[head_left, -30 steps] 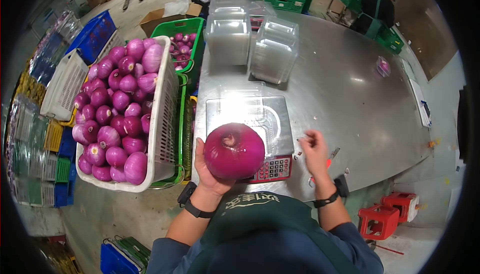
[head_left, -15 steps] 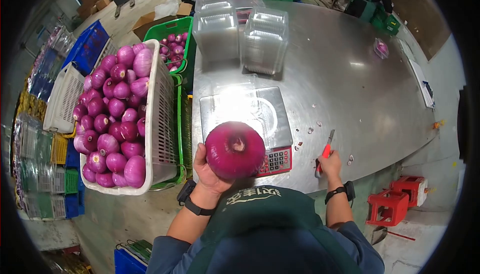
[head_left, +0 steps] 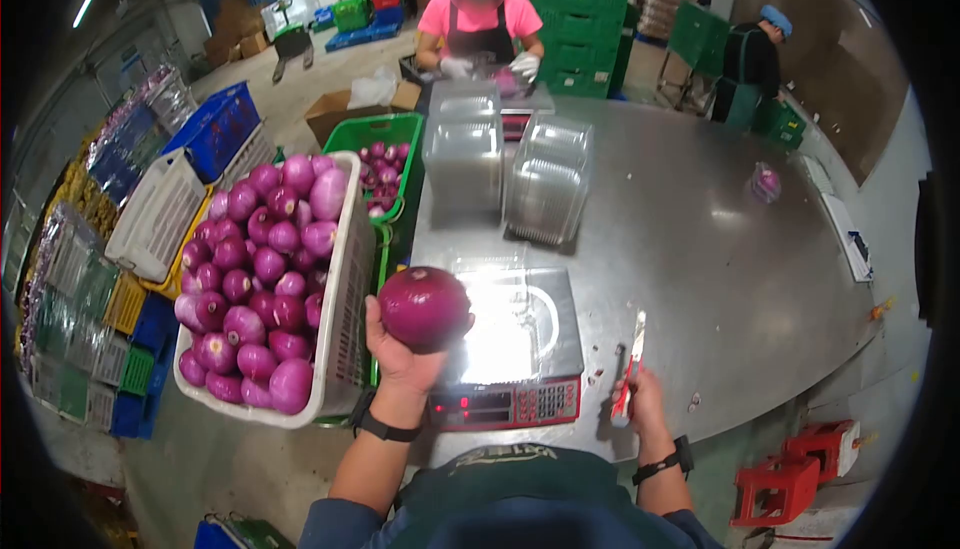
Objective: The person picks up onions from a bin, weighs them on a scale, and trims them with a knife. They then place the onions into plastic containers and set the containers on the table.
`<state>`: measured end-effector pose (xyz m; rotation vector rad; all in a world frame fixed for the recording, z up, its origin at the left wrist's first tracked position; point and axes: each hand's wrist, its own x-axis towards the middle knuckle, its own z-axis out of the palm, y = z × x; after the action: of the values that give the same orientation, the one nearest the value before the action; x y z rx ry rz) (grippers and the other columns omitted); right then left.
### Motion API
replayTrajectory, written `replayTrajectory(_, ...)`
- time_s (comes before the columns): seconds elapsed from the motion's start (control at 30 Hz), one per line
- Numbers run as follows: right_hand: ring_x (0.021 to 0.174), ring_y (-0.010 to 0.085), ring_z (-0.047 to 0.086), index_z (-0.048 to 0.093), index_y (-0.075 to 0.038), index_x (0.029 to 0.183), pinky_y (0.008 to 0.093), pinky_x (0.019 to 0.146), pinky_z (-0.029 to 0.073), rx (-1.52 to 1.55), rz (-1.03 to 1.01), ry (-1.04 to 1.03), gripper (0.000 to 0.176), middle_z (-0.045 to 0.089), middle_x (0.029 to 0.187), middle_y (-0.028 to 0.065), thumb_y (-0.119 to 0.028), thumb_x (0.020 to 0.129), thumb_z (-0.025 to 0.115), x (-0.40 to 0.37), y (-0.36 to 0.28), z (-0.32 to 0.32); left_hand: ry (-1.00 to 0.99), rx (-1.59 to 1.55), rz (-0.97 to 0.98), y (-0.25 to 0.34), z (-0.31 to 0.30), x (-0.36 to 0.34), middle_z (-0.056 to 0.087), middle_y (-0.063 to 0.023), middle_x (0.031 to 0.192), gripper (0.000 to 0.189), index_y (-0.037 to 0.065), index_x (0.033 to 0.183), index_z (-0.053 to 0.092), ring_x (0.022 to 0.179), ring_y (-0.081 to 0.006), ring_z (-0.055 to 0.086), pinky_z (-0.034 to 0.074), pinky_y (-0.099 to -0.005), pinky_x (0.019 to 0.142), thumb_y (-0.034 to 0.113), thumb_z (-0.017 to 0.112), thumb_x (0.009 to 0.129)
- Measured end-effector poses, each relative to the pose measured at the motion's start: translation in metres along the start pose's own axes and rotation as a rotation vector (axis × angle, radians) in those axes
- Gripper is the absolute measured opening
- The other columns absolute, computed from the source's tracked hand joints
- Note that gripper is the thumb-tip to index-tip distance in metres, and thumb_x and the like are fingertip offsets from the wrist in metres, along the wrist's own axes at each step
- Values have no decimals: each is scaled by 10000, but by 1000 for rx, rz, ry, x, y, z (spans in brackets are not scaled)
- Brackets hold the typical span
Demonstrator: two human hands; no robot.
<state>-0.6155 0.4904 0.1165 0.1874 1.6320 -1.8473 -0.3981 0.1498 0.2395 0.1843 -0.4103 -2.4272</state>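
Note:
A large purple onion rests in my left hand, whose fingers curl around its underside and side. It is held up by the left edge of the weighing scale, whose red keypad and lit display face me. My right hand grips the red handle of a small knife over the steel table. The blade points away from me and looks smeared by motion. To the left of my left hand stands a white crate heaped with purple onions.
Stacks of clear plastic boxes stand beyond the scale on the steel table. A green crate holds more onions. Across the table a gloved person works; another person stands far right. Red stools sit at lower right.
My view has tilted up, showing more of the room. The onion has moved left off the scale's front and turned, its end now facing upward. The knife stays in my right hand.

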Motion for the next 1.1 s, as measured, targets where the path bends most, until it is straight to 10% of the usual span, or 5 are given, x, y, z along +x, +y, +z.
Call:
replayTrajectory(0.63, 569, 241, 658, 498, -36, 1146, 418, 490, 605, -7, 25, -50, 186, 623, 806, 108, -145, 996, 483, -13, 4, 3, 219, -54, 138, 22, -10, 45, 549, -229, 1392, 897, 125, 1438, 503, 1240, -511, 526, 503, -640, 984, 735, 678, 804)
replayTrajectory(1.1, 565, 223, 643, 504, -37, 1166, 416, 503, 602, -24, 16, -30, 193, 627, 845, 111, -153, 1012, 489, -9, 7, 4, 396, -165, 97, 25, -12, 59, 591, -138, 1346, 737, 173, 1331, 585, 1252, -373, 538, 432, -649, 1039, 698, 678, 822)
